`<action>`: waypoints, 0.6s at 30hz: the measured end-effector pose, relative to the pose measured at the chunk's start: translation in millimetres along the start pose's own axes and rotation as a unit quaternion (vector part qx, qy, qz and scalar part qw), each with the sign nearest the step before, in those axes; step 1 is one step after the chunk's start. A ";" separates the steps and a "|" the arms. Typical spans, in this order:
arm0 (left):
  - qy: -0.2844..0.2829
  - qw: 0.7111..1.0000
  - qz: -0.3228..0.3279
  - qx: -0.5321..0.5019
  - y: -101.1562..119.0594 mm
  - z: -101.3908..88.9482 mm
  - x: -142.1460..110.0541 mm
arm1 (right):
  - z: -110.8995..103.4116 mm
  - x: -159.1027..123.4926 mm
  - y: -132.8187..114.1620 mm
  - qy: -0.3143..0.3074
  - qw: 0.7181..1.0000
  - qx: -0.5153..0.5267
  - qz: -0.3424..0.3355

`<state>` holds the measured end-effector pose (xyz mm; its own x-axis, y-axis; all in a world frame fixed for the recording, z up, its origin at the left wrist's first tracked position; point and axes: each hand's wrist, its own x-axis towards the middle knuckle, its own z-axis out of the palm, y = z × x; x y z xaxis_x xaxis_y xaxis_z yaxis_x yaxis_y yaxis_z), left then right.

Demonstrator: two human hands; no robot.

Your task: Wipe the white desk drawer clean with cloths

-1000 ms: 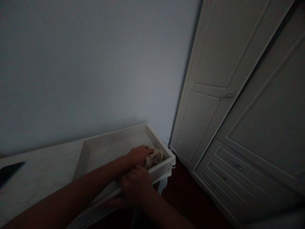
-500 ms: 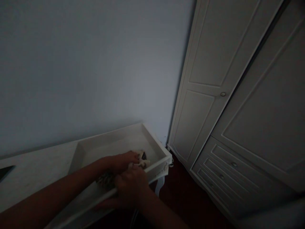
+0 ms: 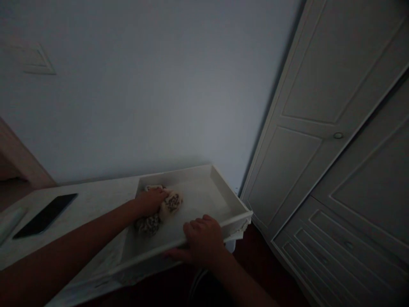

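A shallow white open box (image 3: 204, 192), like a drawer, lies over the right end of the white table. Inside it, at the left, sit bundled cream cloths with a dark pattern; one is a rolled cloth (image 3: 173, 203), another a darker crumpled cloth (image 3: 148, 224). My left hand (image 3: 152, 200) reaches in over the near wall and grips the rolled cloth from above, its fingers partly hidden in the fabric. My right hand (image 3: 204, 238) is closed over the near rim of the box, fingers inside and thumb outside.
On the white table (image 3: 92, 198) to the left lie a dark phone (image 3: 46, 216) and a pale object (image 3: 11, 224). A white wardrobe (image 3: 297, 166) with drawers stands at the right. Behind is a plain wall with a switch plate (image 3: 38, 59).
My left hand has moved the cloth from the box's right side to its left end. My right hand has come away from the cloth and onto the near rim. The view has turned left.
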<state>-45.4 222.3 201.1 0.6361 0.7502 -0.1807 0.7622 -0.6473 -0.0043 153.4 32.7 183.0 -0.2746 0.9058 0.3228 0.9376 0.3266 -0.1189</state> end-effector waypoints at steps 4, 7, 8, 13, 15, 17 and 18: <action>0.020 0.997 -0.074 -0.006 -5.1 -5.5 24.2 | -12.0 1.4 -2.0 -0.050 0.999 0.003 0.011; 0.021 0.997 -0.054 -0.042 2.0 -6.0 35.3 | -19.7 2.6 -2.3 -0.076 0.997 0.010 0.026; 0.018 0.998 -0.034 -0.057 7.2 -5.7 35.8 | -22.2 3.0 -1.9 -0.083 0.996 0.017 0.028; -0.014 0.986 0.107 -0.125 37.3 -9.7 13.1 | -37.7 5.0 4.6 -0.084 0.991 0.099 -0.008; -0.032 0.977 0.151 -0.148 40.2 -15.3 -3.9 | -44.7 6.2 8.3 -0.085 0.988 0.125 -0.027; -0.043 0.970 0.172 -0.166 35.8 -21.6 -22.7 | -51.4 7.9 12.1 -0.092 0.985 0.139 -0.040; -0.048 0.968 0.176 -0.173 32.3 -24.6 -32.4 | -54.6 8.9 14.0 -0.099 0.984 0.143 -0.044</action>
